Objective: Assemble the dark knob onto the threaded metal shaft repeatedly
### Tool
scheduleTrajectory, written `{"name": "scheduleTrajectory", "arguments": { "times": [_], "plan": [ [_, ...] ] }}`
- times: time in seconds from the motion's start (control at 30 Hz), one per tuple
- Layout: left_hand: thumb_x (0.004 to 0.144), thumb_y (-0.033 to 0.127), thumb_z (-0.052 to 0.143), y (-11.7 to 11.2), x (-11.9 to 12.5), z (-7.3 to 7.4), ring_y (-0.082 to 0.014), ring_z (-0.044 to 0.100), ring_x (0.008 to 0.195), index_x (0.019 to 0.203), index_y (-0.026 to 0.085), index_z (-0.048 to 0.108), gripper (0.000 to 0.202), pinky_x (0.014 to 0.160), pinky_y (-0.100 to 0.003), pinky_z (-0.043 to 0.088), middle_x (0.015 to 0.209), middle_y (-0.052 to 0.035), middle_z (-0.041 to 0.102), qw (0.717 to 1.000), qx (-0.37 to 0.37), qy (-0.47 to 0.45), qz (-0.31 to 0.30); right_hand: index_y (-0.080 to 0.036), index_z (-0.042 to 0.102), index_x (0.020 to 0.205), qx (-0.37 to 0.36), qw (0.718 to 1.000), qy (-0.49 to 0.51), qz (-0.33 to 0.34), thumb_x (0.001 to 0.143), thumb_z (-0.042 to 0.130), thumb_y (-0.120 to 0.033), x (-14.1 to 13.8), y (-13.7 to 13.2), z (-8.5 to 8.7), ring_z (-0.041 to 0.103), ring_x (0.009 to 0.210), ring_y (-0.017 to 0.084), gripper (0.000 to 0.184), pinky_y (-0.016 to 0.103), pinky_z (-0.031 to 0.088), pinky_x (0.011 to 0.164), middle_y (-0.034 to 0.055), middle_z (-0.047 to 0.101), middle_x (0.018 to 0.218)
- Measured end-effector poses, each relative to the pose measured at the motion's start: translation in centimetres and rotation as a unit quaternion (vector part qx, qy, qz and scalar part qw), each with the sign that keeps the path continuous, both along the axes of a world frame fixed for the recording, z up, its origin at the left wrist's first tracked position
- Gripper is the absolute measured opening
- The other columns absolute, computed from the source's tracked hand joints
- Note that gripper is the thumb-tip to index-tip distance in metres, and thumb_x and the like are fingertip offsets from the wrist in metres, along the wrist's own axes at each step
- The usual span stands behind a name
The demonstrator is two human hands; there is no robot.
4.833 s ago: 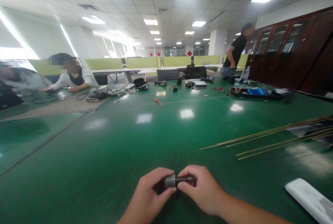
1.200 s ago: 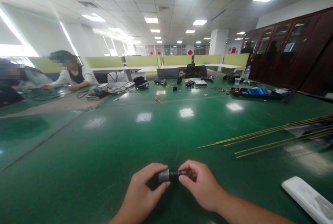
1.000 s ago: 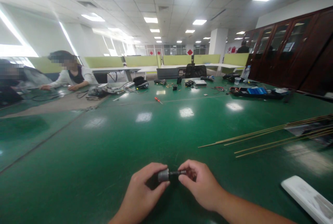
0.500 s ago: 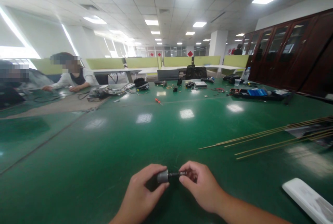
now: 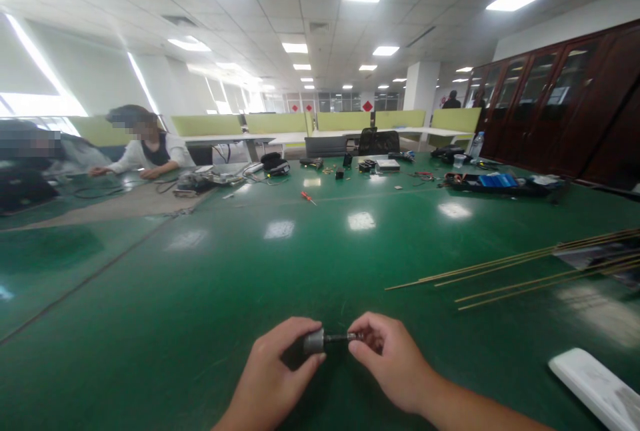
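Observation:
Low in the middle of the head view, my left hand (image 5: 274, 372) is closed on a short grey cylinder (image 5: 315, 341), thumb below and fingertips above. A thin dark shaft (image 5: 336, 337) runs rightward from the cylinder, lying level. Its far end, which looks metallic, is pinched between the thumb and fingers of my right hand (image 5: 393, 357). My remaining right fingers are curled in behind it. Both hands are just above the green table (image 5: 240, 271). Whether the shaft is fixed to the cylinder or fitted into it, I cannot tell.
Several thin brass-coloured rods (image 5: 500, 261) lie at the right. Nearer is a white oblong object (image 5: 595, 384). A red screwdriver (image 5: 308, 198) lies farther off. Small parts, cables and a black tray (image 5: 465, 184) line the far edge. Two people sit at the left.
My right hand has shifted slightly right, and a little more of the shaft shows between my hands. The left hand's grip stays the same. The whole view has moved slightly.

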State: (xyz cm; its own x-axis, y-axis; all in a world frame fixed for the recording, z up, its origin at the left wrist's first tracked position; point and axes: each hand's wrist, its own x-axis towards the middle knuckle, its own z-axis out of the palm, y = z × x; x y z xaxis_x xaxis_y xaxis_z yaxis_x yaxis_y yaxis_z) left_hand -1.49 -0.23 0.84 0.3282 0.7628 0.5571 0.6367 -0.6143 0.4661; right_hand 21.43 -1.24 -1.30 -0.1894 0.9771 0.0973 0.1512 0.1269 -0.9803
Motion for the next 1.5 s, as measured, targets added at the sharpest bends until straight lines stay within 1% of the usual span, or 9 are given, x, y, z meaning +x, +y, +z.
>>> {"name": "scheduleTrajectory", "arguments": {
  "times": [0.37, 0.6, 0.9, 1.1, 1.33, 1.5],
  "plan": [
    [0.077, 0.024, 0.076, -0.04, 0.2, 0.5, -0.0204, 0.076, 0.087, 0.101, 0.028, 0.075, 0.024, 0.081, -0.028, 0.063, 0.096, -0.0016, 0.079, 1.0, -0.003, -0.002, 0.0, -0.016, 0.071, 0.093, 0.001, 1.0, -0.002, -0.002, 0.084, 0.065, -0.022, 0.18, 0.03, -0.24, 0.056, 0.067, 0.015, 0.012, 0.025, 0.044, 0.064, 0.0, 0.062, 0.074],
    [0.077, 0.024, 0.076, -0.01, 0.18, 0.46, -0.0206, 0.076, 0.086, 0.101, 0.028, 0.075, 0.024, 0.08, -0.029, 0.063, 0.096, -0.0017, 0.079, 1.0, 0.003, -0.003, 0.003, -0.016, 0.071, 0.093, -0.004, 1.0, 0.008, 0.002, 0.084, 0.066, -0.021, 0.17, -0.02, -0.1, 0.056, 0.067, 0.015, 0.011, 0.025, 0.045, 0.065, -0.0001, 0.062, 0.073],
    [0.077, 0.025, 0.076, 0.05, 0.2, 0.47, -0.0211, 0.076, 0.086, 0.1, 0.026, 0.075, 0.023, 0.08, -0.029, 0.063, 0.095, -0.0028, 0.079, 1.0, -0.009, -0.003, 0.004, -0.015, 0.071, 0.092, -0.004, 1.0, 0.01, 0.001, 0.084, 0.066, -0.021, 0.29, -0.02, -0.07, 0.058, 0.069, 0.015, 0.011, 0.025, 0.045, 0.066, 0.0008, 0.064, 0.075],
    [0.076, 0.024, 0.076, 0.03, 0.14, 0.52, -0.0198, 0.076, 0.085, 0.1, 0.028, 0.075, 0.024, 0.08, -0.028, 0.063, 0.095, -0.0003, 0.079, 1.0, -0.008, -0.003, 0.006, -0.016, 0.07, 0.092, -0.009, 1.0, 0.015, 0.0, 0.083, 0.067, -0.022, 0.32, -0.01, -0.06, 0.058, 0.069, 0.016, 0.011, 0.026, 0.046, 0.066, 0.0006, 0.064, 0.075],
    [0.078, 0.024, 0.075, 0.13, 0.12, 0.49, -0.0204, 0.076, 0.087, 0.101, 0.027, 0.074, 0.023, 0.081, -0.029, 0.062, 0.097, -0.0018, 0.078, 1.0, -0.008, 0.0, 0.002, -0.015, 0.07, 0.093, -0.009, 1.0, 0.02, 0.001, 0.084, 0.065, -0.022, 0.27, -0.16, 0.09, 0.056, 0.068, 0.015, 0.012, 0.026, 0.044, 0.065, 0.0005, 0.063, 0.075],
    [0.078, 0.023, 0.075, 0.14, -0.05, 0.25, -0.0193, 0.075, 0.088, 0.102, 0.029, 0.073, 0.025, 0.081, -0.028, 0.062, 0.098, 0.0006, 0.078, 1.0, 0.003, 0.001, 0.003, -0.015, 0.07, 0.093, -0.011, 1.0, 0.019, -0.001, 0.084, 0.065, -0.02, 0.33, -0.2, 0.23, 0.056, 0.068, 0.015, 0.011, 0.026, 0.044, 0.064, 0.0005, 0.063, 0.075]
  ]
}}
